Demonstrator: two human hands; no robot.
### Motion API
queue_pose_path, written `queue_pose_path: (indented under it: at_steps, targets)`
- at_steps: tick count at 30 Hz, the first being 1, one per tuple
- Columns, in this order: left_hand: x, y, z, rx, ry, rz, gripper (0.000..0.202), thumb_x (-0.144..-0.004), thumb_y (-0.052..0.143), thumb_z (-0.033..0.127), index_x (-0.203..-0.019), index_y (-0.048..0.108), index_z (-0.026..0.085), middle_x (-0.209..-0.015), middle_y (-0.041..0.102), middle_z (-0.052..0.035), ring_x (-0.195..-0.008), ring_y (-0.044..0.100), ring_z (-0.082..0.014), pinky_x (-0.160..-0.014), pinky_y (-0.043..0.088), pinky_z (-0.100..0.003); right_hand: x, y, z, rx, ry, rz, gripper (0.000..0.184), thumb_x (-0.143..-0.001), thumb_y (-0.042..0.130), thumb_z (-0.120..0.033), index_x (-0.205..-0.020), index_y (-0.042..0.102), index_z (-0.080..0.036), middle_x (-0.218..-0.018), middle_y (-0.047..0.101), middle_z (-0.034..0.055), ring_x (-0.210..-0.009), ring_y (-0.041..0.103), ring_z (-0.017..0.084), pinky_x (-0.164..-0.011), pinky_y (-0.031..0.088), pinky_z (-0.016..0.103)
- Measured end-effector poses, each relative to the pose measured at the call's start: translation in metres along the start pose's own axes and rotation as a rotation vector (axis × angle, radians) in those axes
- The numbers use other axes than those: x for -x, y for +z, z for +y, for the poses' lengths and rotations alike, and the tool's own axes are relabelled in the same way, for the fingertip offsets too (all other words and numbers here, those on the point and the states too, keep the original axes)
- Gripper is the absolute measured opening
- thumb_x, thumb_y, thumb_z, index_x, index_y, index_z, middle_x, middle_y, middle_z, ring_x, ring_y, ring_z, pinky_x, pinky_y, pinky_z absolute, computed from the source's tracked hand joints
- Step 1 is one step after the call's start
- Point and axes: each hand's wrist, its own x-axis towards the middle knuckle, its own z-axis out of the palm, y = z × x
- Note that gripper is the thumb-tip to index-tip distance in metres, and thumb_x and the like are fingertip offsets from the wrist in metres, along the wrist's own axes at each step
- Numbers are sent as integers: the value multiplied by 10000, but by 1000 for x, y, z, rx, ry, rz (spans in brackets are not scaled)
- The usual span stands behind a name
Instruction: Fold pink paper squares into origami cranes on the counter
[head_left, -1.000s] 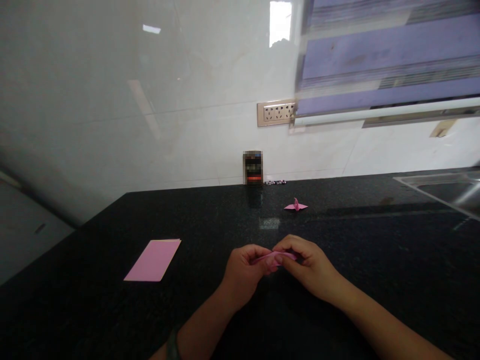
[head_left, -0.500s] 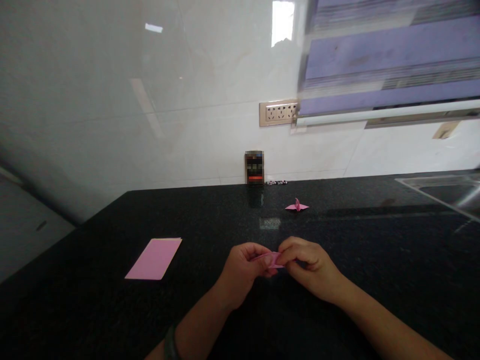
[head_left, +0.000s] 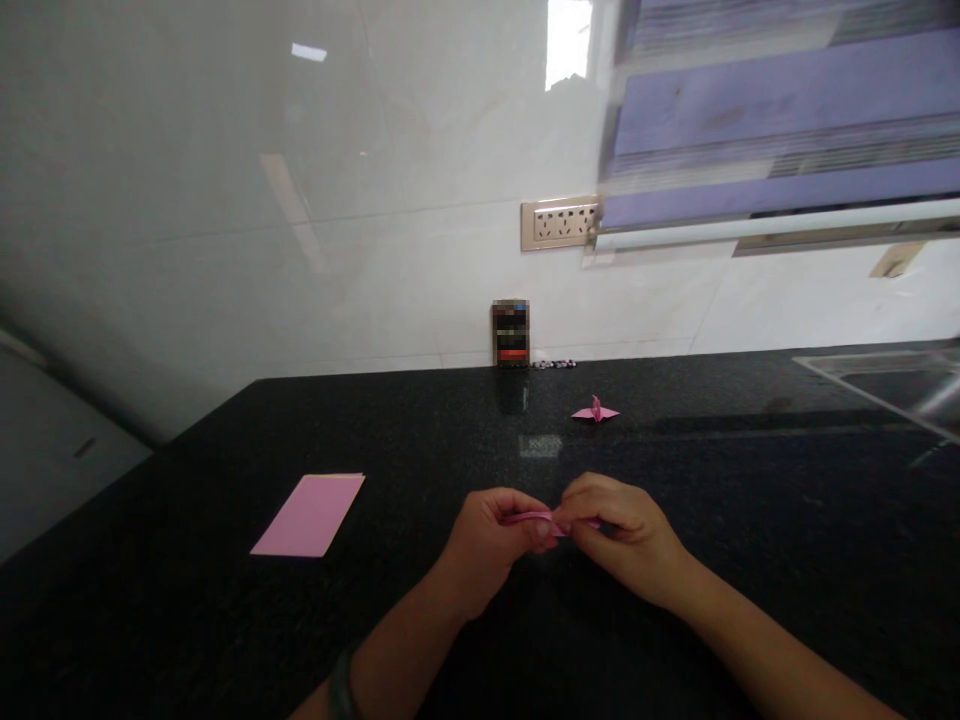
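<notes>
A small folded piece of pink paper (head_left: 534, 517) is pinched between both hands, above the dark countertop. My left hand (head_left: 491, 545) grips its left side, with the thumb across the front. At its right side, my right hand (head_left: 626, 535) closes thumb and fingers on the paper. Fingers cover much of the piece, so its full shape is hidden. Beyond the hands, a pink origami crane (head_left: 596, 411) rests on the counter with its wings spread. To the left lies a stack of pink paper sheets (head_left: 309, 515), with a pale yellow edge showing.
The black speckled countertop (head_left: 420, 430) runs back to a glossy tiled wall. A phone-like device (head_left: 511, 335) leans on that wall beside a small beaded strip (head_left: 553, 365). A sink (head_left: 900, 385) lies at the far right, and wall sockets (head_left: 561, 222) are above.
The folded paper has tilted between my fingers and now looks narrower, with a bit showing past my right fingers. Both hands stay in nearly the same place.
</notes>
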Motion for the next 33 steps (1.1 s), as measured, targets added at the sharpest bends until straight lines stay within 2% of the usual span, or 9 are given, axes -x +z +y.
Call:
queue_pose_path:
  at_steps: [5, 10, 17, 22, 26, 28, 33]
  targets:
    - [0, -3, -3, 78, -36, -44, 190, -609, 668, 231, -737, 622, 98, -680, 653, -65, -584, 574, -121, -590, 440, -248, 0, -1, 1, 21, -52, -11, 230, -754, 459, -103, -858, 630, -216, -735, 604, 36, -655, 566, 128, -562, 456, 236]
    - [-1, -5, -3, 81, -39, -77, 196, -621, 664, 235, -746, 627, 89, -701, 646, -69, -597, 571, -118, -596, 439, -246, 2, -1, 2, 66, -50, -32, 213, -756, 458, -94, -816, 632, -200, -742, 599, 41, -669, 566, 126, -577, 461, 235]
    - [0, -3, -1, 25, -16, -36, 224, -611, 668, 276, -719, 629, 84, -655, 634, -61, -570, 550, -111, -572, 433, -237, 2, -2, 2, 89, -85, -45, 224, -762, 455, -88, -847, 624, -207, -770, 596, 47, -689, 563, 126, -591, 466, 240]
    - [0, -2, 0, -35, 15, 9, 237, -619, 656, 306, -706, 631, 88, -642, 640, -64, -576, 556, -122, -579, 439, -247, 1, -1, -2, 23, -14, -37, 181, -759, 474, -125, -831, 625, -193, -753, 588, 49, -683, 555, 139, -592, 460, 257]
    - [1, -1, 3, -103, 42, 32, 235, -608, 662, 307, -716, 640, 99, -639, 649, -58, -585, 566, -133, -582, 443, -251, 0, 1, -2, 2, 142, 51, 105, -768, 513, -193, -798, 613, -179, -723, 590, 40, -648, 551, 133, -564, 448, 244]
    - [1, -1, 3, -142, 72, 41, 234, -607, 661, 311, -724, 643, 109, -650, 652, -54, -607, 576, -144, -594, 449, -256, -1, 2, -1, 4, 192, 47, 106, -769, 528, -226, -815, 612, -181, -714, 596, 33, -624, 550, 126, -534, 438, 229]
    - [0, -1, 4, -216, 139, 39, 219, -628, 640, 322, -734, 652, 130, -693, 657, -55, -660, 588, -160, -629, 456, -263, -2, 0, -1, 8, 159, -42, 136, -793, 510, -250, -791, 636, -197, -733, 622, 24, -669, 572, 123, -605, 457, 229]
